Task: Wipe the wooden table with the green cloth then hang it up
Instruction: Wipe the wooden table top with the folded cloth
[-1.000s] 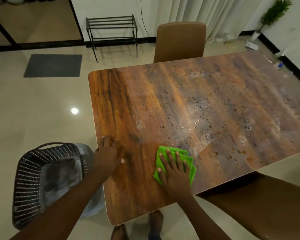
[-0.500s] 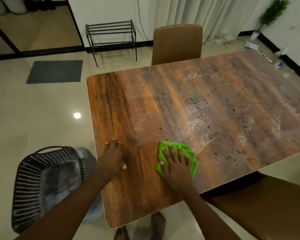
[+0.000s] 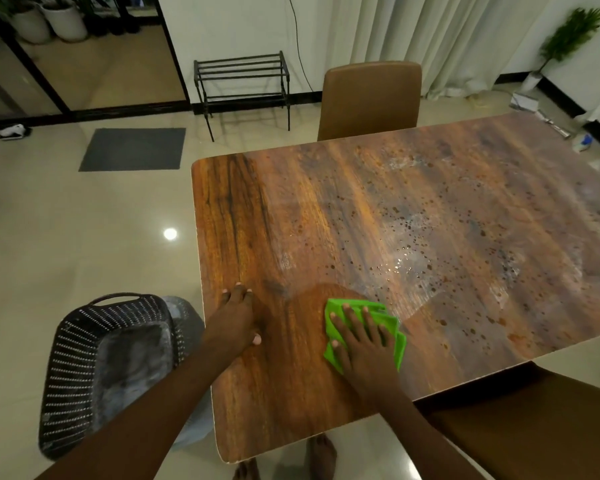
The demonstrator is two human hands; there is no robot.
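The right hand lies flat with fingers spread on the folded bright green cloth, near the near edge of the brown wooden table. The left hand rests open, holding nothing. Best to press firmly and push toward the wet spots.

No readable text, labels, brand marks, numbers or signs anywhere in view, none on the wooden table, none on the green cloth, none on the black basket, none on the walls
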